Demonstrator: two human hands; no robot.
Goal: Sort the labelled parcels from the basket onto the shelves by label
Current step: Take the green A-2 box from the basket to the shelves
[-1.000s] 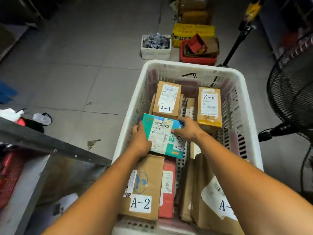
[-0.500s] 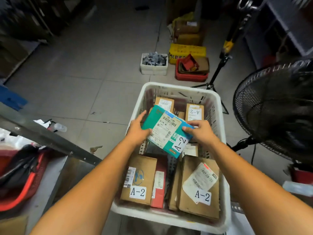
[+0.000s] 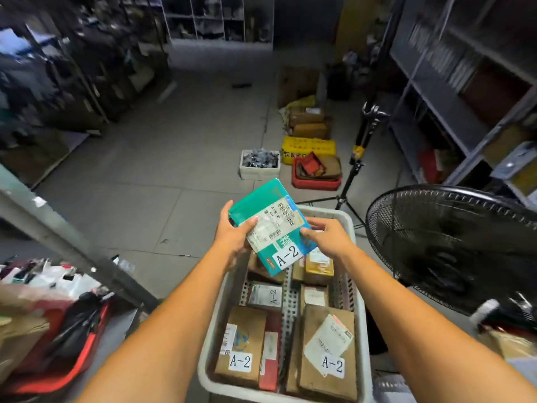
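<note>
The teal parcel is up above the far end of the basket, clear of the parcels lying in it and tilted so that its printed face turns toward the camera. We read that tilt as purposeful. The white A-2 label sits at the parcel's near lower corner, and it decides which shelf the parcel goes to. The left hand grips the parcel's left edge with the thumb laid over the top face, and the right hand grips the right edge. Neither hand covers the label, which we take as the reason for holding it by the edges. Two hands on a flat parcel suggest steadying it for reading rather than bearing weight.

Below, the basket holds more parcels lying flat with their labels up. A brown box at the near left and a second brown box at the near right are both marked A-2, so each can be read without turning. The parcels beyond them are partly hidden by the held one.

A black fan stands just right of the basket, a tripod stands beyond it, and grey shelves rise along the right. We cannot make out any shelf markings from here, so we cannot tell where A-2 belongs.
</note>
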